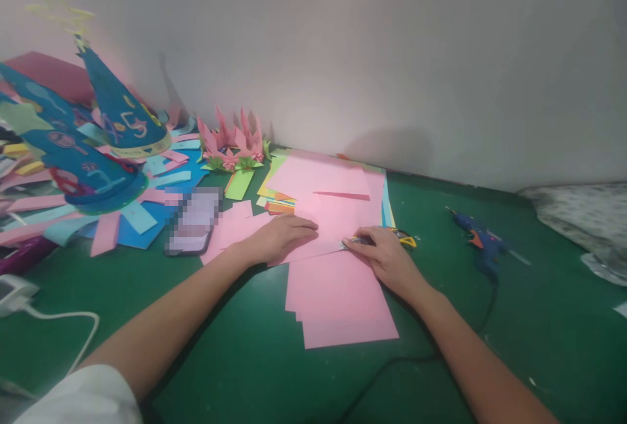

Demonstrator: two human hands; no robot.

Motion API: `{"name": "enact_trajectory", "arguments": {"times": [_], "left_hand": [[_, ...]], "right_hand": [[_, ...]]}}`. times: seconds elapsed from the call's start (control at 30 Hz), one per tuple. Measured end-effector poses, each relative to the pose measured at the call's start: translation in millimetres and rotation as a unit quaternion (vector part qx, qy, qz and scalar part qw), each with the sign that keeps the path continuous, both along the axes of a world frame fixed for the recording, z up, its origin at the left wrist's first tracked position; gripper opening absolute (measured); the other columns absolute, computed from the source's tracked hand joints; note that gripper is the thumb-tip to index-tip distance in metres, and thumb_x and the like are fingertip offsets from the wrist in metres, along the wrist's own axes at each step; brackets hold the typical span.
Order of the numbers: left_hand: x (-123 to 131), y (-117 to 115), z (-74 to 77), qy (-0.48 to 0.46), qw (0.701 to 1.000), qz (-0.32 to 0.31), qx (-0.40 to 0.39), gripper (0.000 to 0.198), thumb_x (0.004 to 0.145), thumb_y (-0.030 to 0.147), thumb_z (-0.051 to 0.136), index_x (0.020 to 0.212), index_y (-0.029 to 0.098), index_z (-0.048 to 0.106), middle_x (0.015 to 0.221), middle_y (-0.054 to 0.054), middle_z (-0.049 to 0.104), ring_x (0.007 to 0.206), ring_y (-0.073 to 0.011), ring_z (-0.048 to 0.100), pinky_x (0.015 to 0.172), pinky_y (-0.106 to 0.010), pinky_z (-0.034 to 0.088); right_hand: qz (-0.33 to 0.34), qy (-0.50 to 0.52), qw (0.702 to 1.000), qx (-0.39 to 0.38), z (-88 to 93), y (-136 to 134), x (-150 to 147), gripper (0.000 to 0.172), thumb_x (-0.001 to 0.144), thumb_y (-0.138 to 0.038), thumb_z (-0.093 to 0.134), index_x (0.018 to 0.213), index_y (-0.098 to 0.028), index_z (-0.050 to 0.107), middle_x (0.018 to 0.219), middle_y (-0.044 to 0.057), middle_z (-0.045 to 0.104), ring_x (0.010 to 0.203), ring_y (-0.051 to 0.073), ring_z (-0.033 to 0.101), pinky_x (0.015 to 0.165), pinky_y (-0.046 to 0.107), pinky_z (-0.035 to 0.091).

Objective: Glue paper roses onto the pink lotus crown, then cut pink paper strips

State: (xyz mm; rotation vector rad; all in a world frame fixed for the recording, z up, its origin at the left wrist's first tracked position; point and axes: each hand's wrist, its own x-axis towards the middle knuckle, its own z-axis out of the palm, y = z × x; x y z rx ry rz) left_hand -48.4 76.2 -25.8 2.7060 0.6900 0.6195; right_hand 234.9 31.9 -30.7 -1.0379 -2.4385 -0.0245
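My left hand (289, 236) lies flat with fingers stretched out on a pink sheet (337, 215) near the middle of the green table. To its right, my right hand (379, 251) is closed around a small cutter-like tool (345, 243), whose tip rests at the lower edge of that sheet; most of the tool is hidden by the fingers. Below the hands lie several overlapping pink sheets (343, 303). Behind them, another pink sheet (318, 174) tops a stack of coloured paper.
A phone (194, 221) and a pink paper crown (232, 146) stand left of the stack. Blue cone hats (120, 107) with paper strips fill the far left. Yellow-handled scissors (405, 238) lie beside my right hand. A blue glue gun (482, 241) with a black cord is at right.
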Motion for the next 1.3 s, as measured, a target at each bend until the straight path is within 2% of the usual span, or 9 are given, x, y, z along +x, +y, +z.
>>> {"name": "enact_trajectory", "arguments": {"times": [0.27, 0.7, 1.0, 1.3], "left_hand": [[1, -2, -4.4, 0.013, 1.000, 0.010, 0.020, 0.032, 0.094, 0.018, 0.036, 0.120, 0.021, 0.055, 0.125, -0.007, 0.059, 0.116, -0.0173, 0.054, 0.094, -0.034, 0.041], [2, -1, -7.1, -0.012, 1.000, 0.017, 0.008, 0.029, 0.095, 0.022, 0.038, 0.115, 0.022, 0.059, 0.123, -0.004, 0.061, 0.113, -0.0159, 0.056, 0.094, -0.032, 0.042], [3, -2, -7.1, -0.016, 1.000, 0.023, -0.001, 0.030, 0.096, 0.023, 0.036, 0.115, 0.022, 0.059, 0.123, -0.005, 0.061, 0.113, -0.0160, 0.056, 0.094, -0.033, 0.043], [4, -3, -4.4, -0.019, 1.000, 0.025, -0.005, 0.030, 0.096, 0.025, 0.036, 0.113, 0.022, 0.060, 0.122, -0.005, 0.062, 0.111, -0.0163, 0.057, 0.093, -0.033, 0.043]], "right_hand": [[0.007, -0.009, 1.000, 0.022, -0.2, 1, 2, 0.033, 0.091, -0.014, 0.045, 0.111, -0.029, 0.066, 0.099, 0.009, 0.060, 0.092, 0.022, 0.054, 0.078, 0.040, 0.043], [-0.002, -0.016, 0.999, -0.032, -1.2, -3, 12, 0.037, 0.092, -0.014, 0.043, 0.115, -0.033, 0.063, 0.102, 0.008, 0.059, 0.096, 0.022, 0.054, 0.083, 0.042, 0.043], [0.022, 0.012, 0.999, -0.040, 5.3, -8, -4, 0.034, 0.091, -0.015, 0.045, 0.117, -0.029, 0.062, 0.099, 0.008, 0.061, 0.091, 0.020, 0.055, 0.083, 0.041, 0.044], [0.044, 0.057, 0.997, -0.042, 7.5, -9, -16, 0.027, 0.091, -0.018, 0.048, 0.110, -0.027, 0.065, 0.095, 0.007, 0.063, 0.088, 0.019, 0.056, 0.082, 0.043, 0.047]]}}
